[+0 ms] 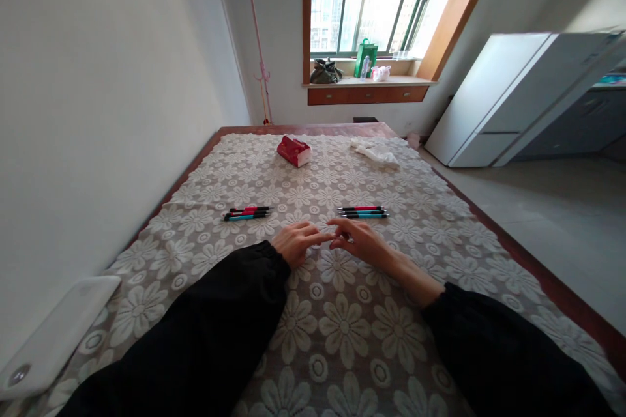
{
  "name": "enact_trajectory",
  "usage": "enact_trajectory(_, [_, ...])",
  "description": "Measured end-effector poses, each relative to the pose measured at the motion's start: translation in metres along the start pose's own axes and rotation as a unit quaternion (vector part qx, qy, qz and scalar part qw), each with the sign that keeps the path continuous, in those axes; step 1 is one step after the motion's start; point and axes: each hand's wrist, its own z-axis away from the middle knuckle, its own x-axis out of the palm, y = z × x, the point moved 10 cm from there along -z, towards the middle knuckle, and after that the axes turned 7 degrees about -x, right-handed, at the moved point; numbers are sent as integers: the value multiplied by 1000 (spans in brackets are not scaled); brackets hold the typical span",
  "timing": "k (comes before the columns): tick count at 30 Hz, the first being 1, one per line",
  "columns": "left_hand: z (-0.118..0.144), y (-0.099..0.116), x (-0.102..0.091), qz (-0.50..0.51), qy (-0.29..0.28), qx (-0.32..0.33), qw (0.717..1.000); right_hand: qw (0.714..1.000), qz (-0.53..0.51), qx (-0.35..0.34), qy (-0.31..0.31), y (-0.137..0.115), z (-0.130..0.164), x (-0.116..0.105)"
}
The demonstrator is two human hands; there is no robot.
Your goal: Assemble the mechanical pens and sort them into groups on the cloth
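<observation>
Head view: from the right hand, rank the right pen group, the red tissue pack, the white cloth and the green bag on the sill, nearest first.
From the right hand:
1. Right pen group, just beyond the fingers.
2. Red tissue pack, farther up, left of centre.
3. White cloth, about as far, to the right; too close to call against the pack.
4. Green bag, on the windowsill.

I see a table (562,293) of reddish-brown wood, its bare rim smooth with a faint sheen, under a cream lace cloth (342,326) with an openwork, rough-looking flower weave. My sleeves (220,339) are matt black fabric. At 11 o'clock from my left hand (296,242) lie smooth, glossy plastic pens (247,213); at 12 o'clock from my right hand (364,242), more plastic pens (362,212). Further off at 12 o'clock, a red packet (294,150) looks shiny. At 8 o'clock lies a smooth white plastic slab (53,332).
</observation>
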Motion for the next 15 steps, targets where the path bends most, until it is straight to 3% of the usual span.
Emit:
enact_trajectory(3, [1, -5, -1, -8, 13, -20, 1000, 999, 37, -8, 29, -2, -2, -14])
enact_trajectory(7, [1, -16, -2, -20, 24, -61, 998, 987, 137, 40, 72, 6, -2, -36])
enact_trajectory(11, [1, -20, -2, -36, 24, -86, 995, 970, 232, 73, -6, 16, -4, -27])
enact_trajectory(15, [0, -20, -1, -43, 14, -97, 994, 965, 245, 77, -58, 17, -5, -16])
